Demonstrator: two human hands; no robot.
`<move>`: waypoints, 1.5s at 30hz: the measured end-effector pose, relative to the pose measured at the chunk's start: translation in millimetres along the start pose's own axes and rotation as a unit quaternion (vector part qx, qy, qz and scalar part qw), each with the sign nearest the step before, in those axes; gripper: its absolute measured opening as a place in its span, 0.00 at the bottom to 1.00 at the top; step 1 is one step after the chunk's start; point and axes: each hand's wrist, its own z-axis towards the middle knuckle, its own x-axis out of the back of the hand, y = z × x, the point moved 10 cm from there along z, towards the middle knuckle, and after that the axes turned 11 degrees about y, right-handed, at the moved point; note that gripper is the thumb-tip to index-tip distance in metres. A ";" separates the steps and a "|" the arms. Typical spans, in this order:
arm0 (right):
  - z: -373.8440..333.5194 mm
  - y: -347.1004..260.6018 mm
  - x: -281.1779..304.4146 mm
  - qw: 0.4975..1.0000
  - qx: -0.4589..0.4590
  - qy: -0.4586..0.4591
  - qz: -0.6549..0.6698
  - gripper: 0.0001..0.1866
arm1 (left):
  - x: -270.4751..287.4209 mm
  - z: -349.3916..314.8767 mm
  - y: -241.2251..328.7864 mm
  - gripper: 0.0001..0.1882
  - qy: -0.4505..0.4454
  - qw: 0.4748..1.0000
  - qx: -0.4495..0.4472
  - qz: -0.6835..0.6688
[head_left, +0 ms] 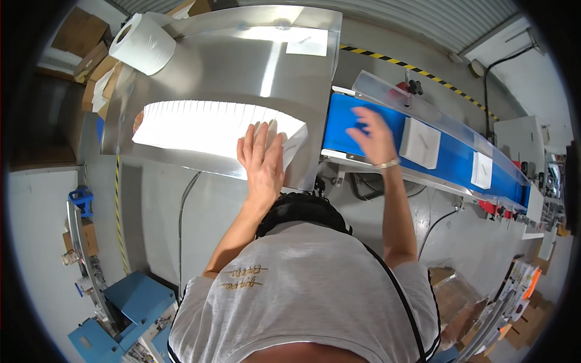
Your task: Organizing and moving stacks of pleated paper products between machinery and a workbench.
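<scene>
A long row of white flat packets (pixel 193 127) lies overlapped on the shiny metal table (pixel 236 72). My left hand (pixel 261 151) rests on the right end of this row, fingers stretched out. Over the near end of the blue conveyor belt (pixel 342 130) is my right hand (pixel 375 142), slightly blurred. Its thumb and fingers are apart and curved, with nothing seen between them. Just right of it, a white packet (pixel 420 143) lies on the belt, and a smaller-looking white packet (pixel 482 170) sits farther along.
A big white roll (pixel 143 45) stands at the table's far left corner, and a white sheet (pixel 307 42) lies at its far right. Clear guard panels (pixel 436 115) run along the belt's far side. Cardboard boxes (pixel 80 33) are stacked at the left. A cable (pixel 180 242) hangs below the table.
</scene>
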 end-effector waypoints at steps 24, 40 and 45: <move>-10.5 -54.3 -86.2 0.966 0.210 -0.144 0.044 0.19 | 5.1 12.5 7.2 0.14 -0.026 0.996 0.011 -0.079; -11.1 74.9 67.1 0.953 0.007 0.164 -0.253 0.27 | -1.7 24.1 -16.6 0.15 -0.020 0.998 0.034 -0.058; 0.2 -30.5 -85.7 0.984 -0.019 -0.148 0.099 0.25 | -1.4 18.5 -14.3 0.16 0.006 0.999 -0.017 -0.037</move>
